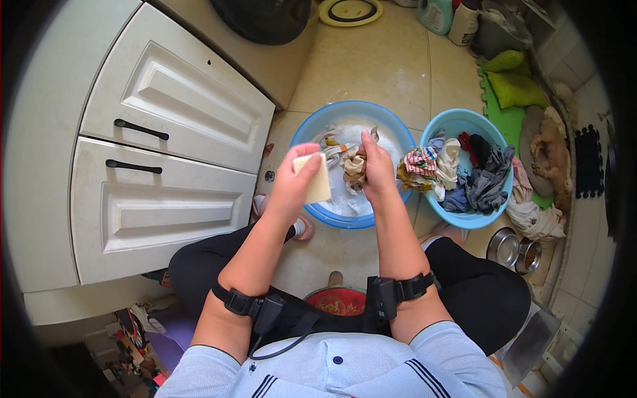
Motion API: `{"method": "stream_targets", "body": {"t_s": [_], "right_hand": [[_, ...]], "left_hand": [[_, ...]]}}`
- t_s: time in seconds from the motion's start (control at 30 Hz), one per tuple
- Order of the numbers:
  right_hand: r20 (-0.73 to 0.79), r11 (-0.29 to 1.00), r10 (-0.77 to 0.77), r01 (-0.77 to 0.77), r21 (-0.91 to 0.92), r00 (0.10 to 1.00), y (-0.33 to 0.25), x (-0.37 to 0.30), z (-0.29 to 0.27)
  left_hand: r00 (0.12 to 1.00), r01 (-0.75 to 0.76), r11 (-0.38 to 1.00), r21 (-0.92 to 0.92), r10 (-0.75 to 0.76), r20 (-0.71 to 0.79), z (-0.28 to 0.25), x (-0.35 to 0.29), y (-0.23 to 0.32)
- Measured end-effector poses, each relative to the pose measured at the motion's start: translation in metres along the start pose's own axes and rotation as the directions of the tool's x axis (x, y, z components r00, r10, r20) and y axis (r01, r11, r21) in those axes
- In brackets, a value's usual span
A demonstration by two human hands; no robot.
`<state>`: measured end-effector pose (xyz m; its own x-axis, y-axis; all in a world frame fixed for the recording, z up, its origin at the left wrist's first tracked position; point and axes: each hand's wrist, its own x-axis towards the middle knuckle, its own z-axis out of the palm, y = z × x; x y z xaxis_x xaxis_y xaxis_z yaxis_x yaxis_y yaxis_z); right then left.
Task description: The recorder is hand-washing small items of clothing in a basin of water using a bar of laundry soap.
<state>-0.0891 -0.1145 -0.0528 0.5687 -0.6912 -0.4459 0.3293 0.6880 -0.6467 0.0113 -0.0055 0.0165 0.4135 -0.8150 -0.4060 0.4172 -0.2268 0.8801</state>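
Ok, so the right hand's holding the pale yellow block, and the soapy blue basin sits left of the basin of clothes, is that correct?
Not quite: the head view shows the pale yellow block in the left hand, not the right. The soapy blue basin does sit left of the basin of clothes.

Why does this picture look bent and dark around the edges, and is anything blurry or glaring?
In the head view, the fisheye lens bows the cabinet doors and leaves a black rim; same view, the floor has a soft sheen toward the top, while clutter at lower left sits in dimmer light; also there, the left hand looks slightly soft, perhaps from motion.
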Motion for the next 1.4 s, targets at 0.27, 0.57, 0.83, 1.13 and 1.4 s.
{"method": "stream_targets", "body": {"t_s": [0.27,0.57,0.83,1.13,1.4], "right_hand": [[0.089,0.929,0.121,-0.145,0.341,0.989,0.025,-0.015,0.019],[0.239,0.813,0.107,-0.224,0.537,0.965,0.038,-0.005,0.001],[0.022,0.921,0.189,-0.185,0.343,0.982,0.033,-0.01,0.018],[0.076,0.91,0.296,-0.306,0.279,0.952,0.038,-0.002,0.003],[0.333,0.803,0.147,-0.309,0.51,0.932,0.031,-0.002,-0.012]], "left_hand": [[0.754,-0.484,0.22,0.847,0.595,0.277,0.029,0.021,-0.01],[0.801,-0.522,0.232,0.821,0.463,0.379,0.05,0.001,-0.016],[0.852,-0.315,0.408,0.857,0.519,0.066,0.016,0.041,-0.02],[0.862,-0.401,0.391,0.828,0.468,0.195,0.026,0.032,-0.026],[0.841,-0.41,0.418,0.811,0.517,0.16,0.05,0.016,-0.024]]}}
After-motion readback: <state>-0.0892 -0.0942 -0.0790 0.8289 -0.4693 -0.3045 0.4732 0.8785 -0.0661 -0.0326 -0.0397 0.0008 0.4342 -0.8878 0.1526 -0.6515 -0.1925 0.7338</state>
